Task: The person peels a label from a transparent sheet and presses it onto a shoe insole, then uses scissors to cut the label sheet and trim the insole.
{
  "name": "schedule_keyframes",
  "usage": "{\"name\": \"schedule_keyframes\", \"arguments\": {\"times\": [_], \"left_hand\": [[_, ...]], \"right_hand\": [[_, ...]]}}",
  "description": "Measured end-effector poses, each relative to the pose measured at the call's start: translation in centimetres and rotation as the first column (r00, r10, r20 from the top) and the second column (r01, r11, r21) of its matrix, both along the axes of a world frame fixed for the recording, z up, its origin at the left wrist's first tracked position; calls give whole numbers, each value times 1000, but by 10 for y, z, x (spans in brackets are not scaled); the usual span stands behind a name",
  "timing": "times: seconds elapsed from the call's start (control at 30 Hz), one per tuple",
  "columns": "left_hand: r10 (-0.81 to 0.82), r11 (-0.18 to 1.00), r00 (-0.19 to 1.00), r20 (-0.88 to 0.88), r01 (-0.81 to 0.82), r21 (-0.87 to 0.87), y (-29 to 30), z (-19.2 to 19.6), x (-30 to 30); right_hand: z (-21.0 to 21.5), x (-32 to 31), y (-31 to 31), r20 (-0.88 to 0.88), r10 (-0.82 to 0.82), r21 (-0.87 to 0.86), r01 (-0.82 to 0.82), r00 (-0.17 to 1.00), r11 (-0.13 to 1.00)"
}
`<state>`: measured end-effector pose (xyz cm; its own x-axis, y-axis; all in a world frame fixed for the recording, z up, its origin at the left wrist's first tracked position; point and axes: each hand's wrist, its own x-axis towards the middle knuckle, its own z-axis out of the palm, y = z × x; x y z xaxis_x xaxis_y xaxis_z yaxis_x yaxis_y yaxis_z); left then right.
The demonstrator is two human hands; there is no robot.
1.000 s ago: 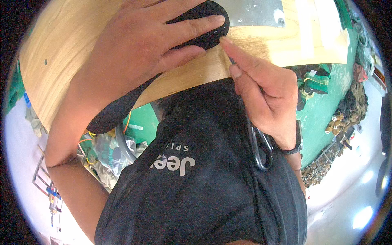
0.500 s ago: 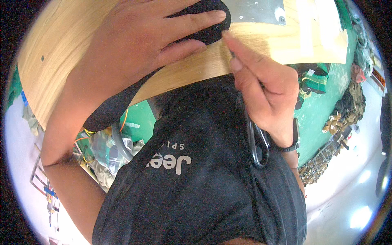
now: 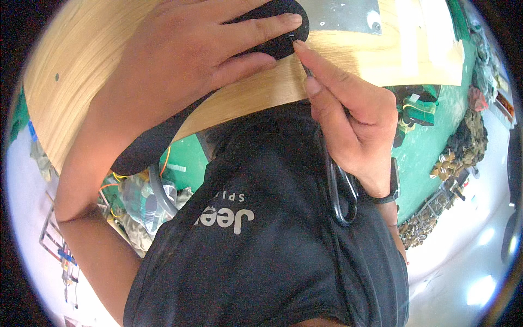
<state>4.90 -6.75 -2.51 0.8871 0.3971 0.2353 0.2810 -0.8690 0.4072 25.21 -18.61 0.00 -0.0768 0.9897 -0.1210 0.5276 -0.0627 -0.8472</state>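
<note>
A long, flat black piece (image 3: pixel 146 152) lies slanted across a light wooden board (image 3: pixel 65 76). My left hand (image 3: pixel 185 60) presses down on it, fingers spread over its rounded far end. My right hand (image 3: pixel 354 120) holds black-handled scissors (image 3: pixel 343 201); the handle loop hangs below the palm. The blades point up along my forefinger and are mostly hidden. Their tip meets the edge of the black piece's rounded end. My black shirt fills the lower middle of the view.
A grey metal plate (image 3: pixel 343 13) with screws lies on the board beyond the black piece. Under the board is a green surface (image 3: pixel 430 147) with folded cloth and small parts. Wires and a plastic bag (image 3: pixel 136 201) lie at lower left.
My right hand has edged slightly up, bringing the scissors' tip closer against the end of the black piece. My left hand stays pressed on it.
</note>
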Motion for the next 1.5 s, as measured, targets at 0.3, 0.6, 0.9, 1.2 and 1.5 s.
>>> {"name": "schedule_keyframes", "arguments": {"times": [0.3, 0.6, 0.9, 1.2, 1.5], "left_hand": [[-6, 999, 998, 60, 3, 54, 3, -4, 0], [-9, 996, 1000, 4, 9, 87, 2, -1, 1], [5, 999, 1000, 31, -6, 42, 1, 0, 3], [-6, 998, 1000, 20, 4, 64, 2, -2, 4], [19, 983, 1000, -1, -18, 182, -2, -9, 1]], "right_hand": [[1, 3, 1, 45, -54, 11, 53, 998, 999], [1, 7, 0, 64, -5, 49, 2, 998, 999], [0, 2, 1, -10, -28, -20, 28, 1000, 999], [-1, 1, 3, 30, 17, 24, -18, 999, 1000], [-5, -2, 2, 30, -150, 49, 148, 988, 988]]}}
